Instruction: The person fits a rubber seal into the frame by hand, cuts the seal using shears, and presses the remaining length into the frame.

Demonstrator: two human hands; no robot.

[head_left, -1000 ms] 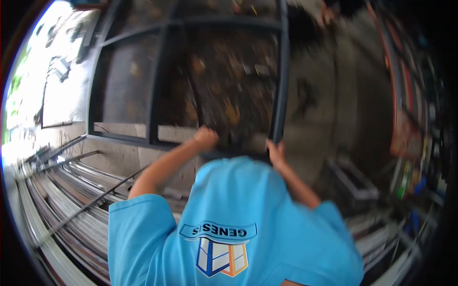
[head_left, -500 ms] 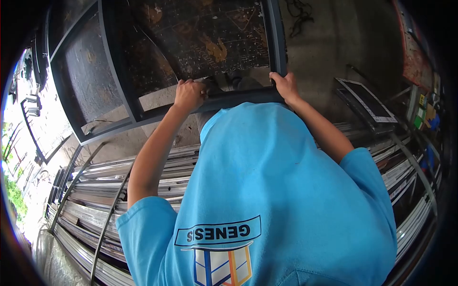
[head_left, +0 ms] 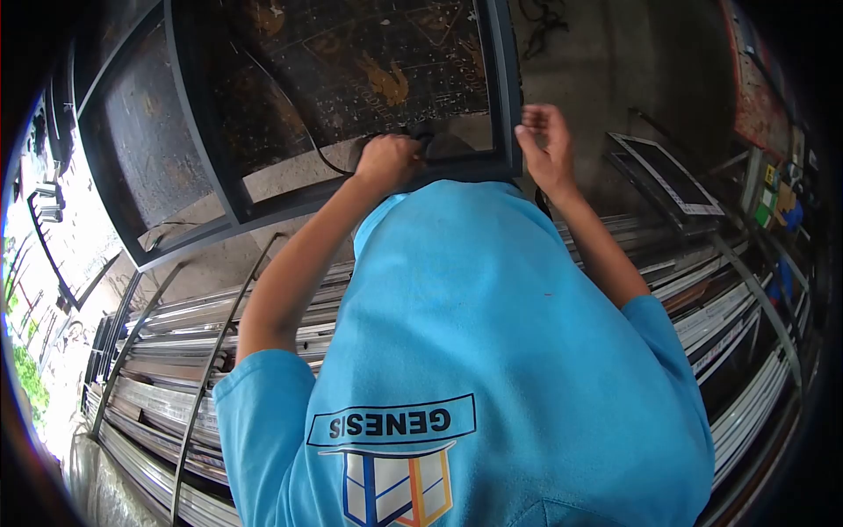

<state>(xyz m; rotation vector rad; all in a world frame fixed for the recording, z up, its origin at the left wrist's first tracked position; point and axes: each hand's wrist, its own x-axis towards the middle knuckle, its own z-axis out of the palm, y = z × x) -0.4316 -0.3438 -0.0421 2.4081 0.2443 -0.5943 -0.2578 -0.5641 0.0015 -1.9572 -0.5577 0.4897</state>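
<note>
A dark grey metal frame (head_left: pixel 511 97) with crossbars lies over a worn black board (head_left: pixel 351 79). My left hand (head_left: pixel 386 162) is closed at the near rail, its fingers curled down; what they hold is hidden, though something dark shows by the fingertips. A thin dark cord (head_left: pixel 294 119) curves across the board toward that hand. Just outside the frame's right near corner, my right hand (head_left: pixel 551 149) is raised with thumb and fingers apart, holding nothing. My blue shirt front touches or nearly touches the near rail.
Long metal profiles (head_left: pixel 176 360) are stacked on a rack below and behind me. To the right leans a small white-edged frame (head_left: pixel 672 176). Dark straps or cables (head_left: pixel 540 31) lie on the floor at upper right, and a reddish panel (head_left: pixel 755 83) stands at far right.
My right hand has let go of the frame's right near corner and opened beside it. The left hand has slid right along the near rail, staying closed.
</note>
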